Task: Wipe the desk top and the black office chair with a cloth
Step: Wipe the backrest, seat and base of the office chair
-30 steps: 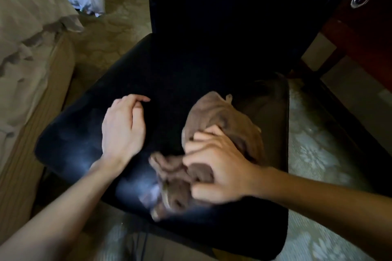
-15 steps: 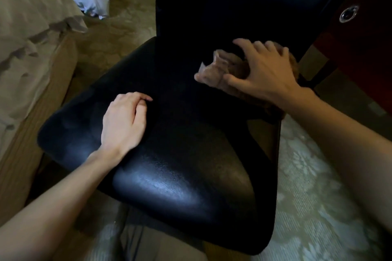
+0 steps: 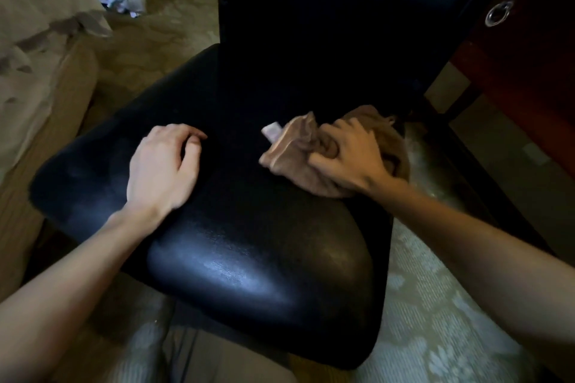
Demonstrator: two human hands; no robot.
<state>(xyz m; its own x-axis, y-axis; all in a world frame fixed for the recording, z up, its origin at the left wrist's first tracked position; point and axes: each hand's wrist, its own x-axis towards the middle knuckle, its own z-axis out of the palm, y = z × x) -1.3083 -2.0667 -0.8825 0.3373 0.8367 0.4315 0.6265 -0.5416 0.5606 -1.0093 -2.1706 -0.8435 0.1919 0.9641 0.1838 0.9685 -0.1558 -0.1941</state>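
On the seat of the black office chair, gripping the bunched brown cloth with the right hand, fingers curled. Off to that hand's left, resting the left hand, loosely curled, holding nothing.

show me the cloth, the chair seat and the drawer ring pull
cloth (image 3: 295,152), head view, on its bunched folds
chair seat (image 3: 249,274), head view, on the shiny front of the cushion
ring pull (image 3: 498,15), head view, on the round metal fitting
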